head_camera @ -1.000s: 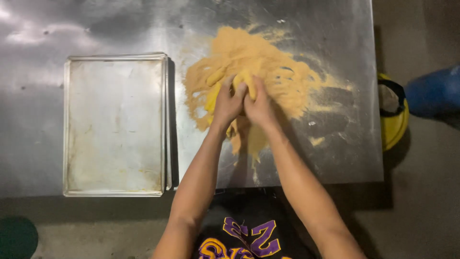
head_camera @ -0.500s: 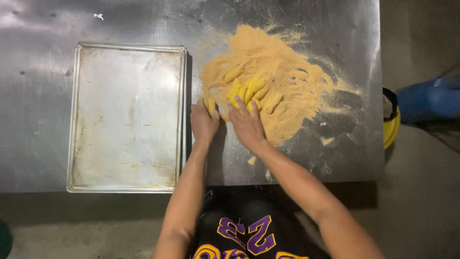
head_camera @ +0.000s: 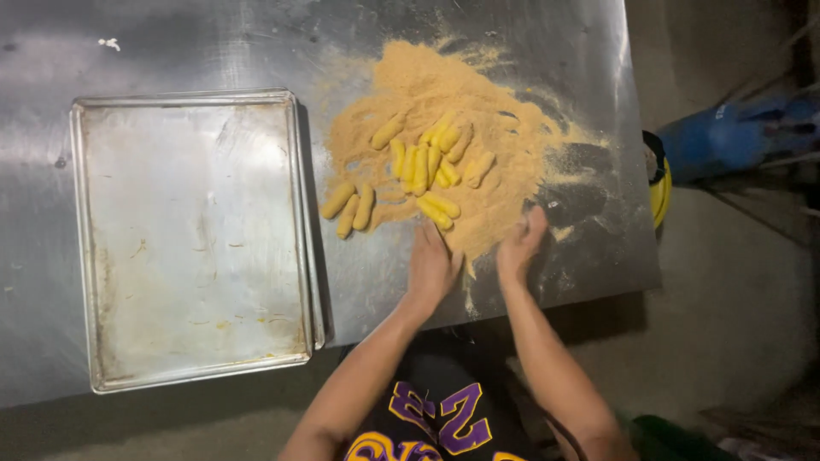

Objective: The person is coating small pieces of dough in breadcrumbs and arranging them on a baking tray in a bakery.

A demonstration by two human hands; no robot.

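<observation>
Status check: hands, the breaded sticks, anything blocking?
Left hand flat at the crumb pile edge, right hand open beside it. Coated sticks lie in crumbs. Metal tray left, bare.

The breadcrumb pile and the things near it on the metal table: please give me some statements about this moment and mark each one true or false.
1. The baking tray holds several coated sticks. False: no sticks lie in it; the coated sticks are on the breadcrumb pile and at its left edge.
2. The tray lies to the left of the breadcrumb pile. True.
3. The left hand lies flat at the near edge of the crumbs. True.
4. The right hand holds a spoon. False: it holds no tool and rests at the crumbs' edge.
5. Three coated sticks lie apart at the pile's left side. True.
6. The table is wooden. False: it is shiny metal.
</observation>
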